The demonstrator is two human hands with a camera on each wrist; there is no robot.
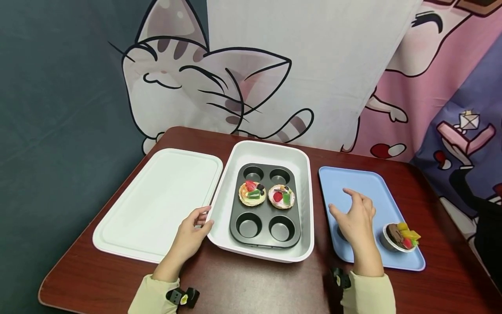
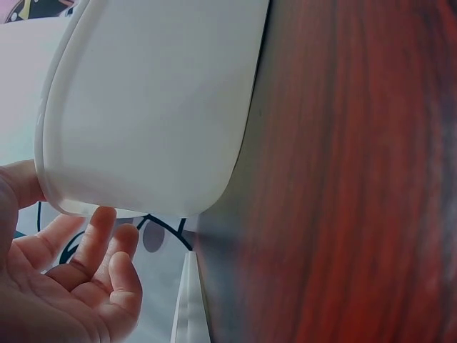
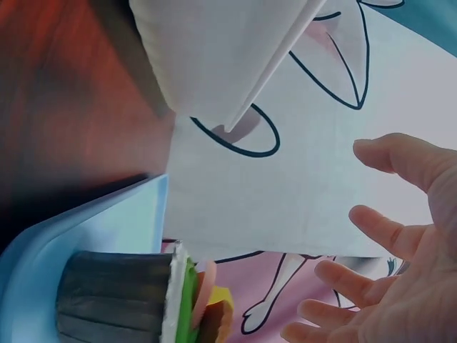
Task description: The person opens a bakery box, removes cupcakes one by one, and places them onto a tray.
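Note:
My left hand [image 1: 188,235] grips the near left rim of a white tub [image 1: 213,226], thumb at the rim and fingers below it. Inside the tub lies a dark muffin tin [image 1: 264,222]. Two fruit tarts, one strawberry-topped [image 1: 251,198] and one pink-creamed [image 1: 280,201], sit in its middle row. Over the blue tray [image 1: 353,176] my right hand [image 1: 354,218] is spread, holding nothing. Right of it stands a cupcake [image 1: 396,240] with chocolate and fruit. A dark-cupped cake [image 3: 118,296] on the tray shows in the right wrist view; my hand mostly hides that spot from above.
A flat white tray or lid [image 1: 157,200] lies left of the tub. Everything stands on a brown wooden table [image 1: 243,283]. A printed cat curtain [image 1: 321,52] hangs behind the table's far edge.

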